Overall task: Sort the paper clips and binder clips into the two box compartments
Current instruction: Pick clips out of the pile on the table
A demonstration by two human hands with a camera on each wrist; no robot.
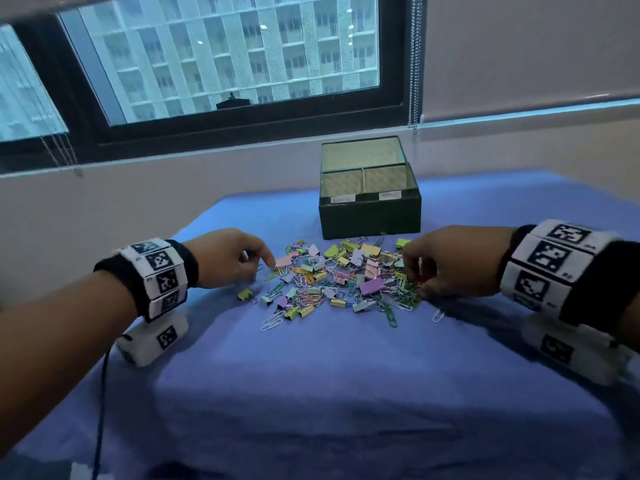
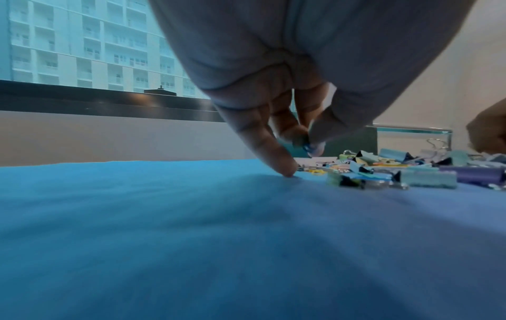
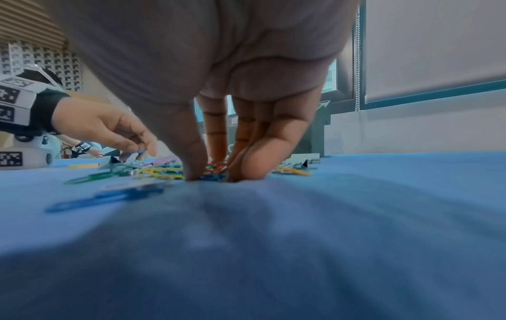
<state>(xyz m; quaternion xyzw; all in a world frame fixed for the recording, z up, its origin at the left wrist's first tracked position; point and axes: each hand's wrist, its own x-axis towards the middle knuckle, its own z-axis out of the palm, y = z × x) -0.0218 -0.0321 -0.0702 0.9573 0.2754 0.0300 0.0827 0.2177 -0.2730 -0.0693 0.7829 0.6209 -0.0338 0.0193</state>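
A heap of pastel binder clips and coloured paper clips [image 1: 339,278] lies on the blue cloth in front of a dark green box [image 1: 370,220]. The box's glass lid stands open, and two labelled compartments [image 1: 341,183] [image 1: 386,180] show inside. My left hand [image 1: 258,268] is at the heap's left edge. Its index fingertip [image 2: 287,171] touches the cloth, while thumb and middle finger pinch a small blue clip [image 2: 302,148]. My right hand [image 1: 412,275] is at the heap's right edge, thumb [image 3: 194,171] and fingers [image 3: 246,166] closing down around red and blue paper clips [image 3: 215,172].
Stray clips lie nearer me: a white paper clip cluster [image 1: 273,322], a green paper clip [image 1: 391,320], a white one [image 1: 437,315] and a yellow-green binder clip [image 1: 245,294]. The blue cloth [image 1: 329,393] runs to the near edge. A wall and window stand behind the box.
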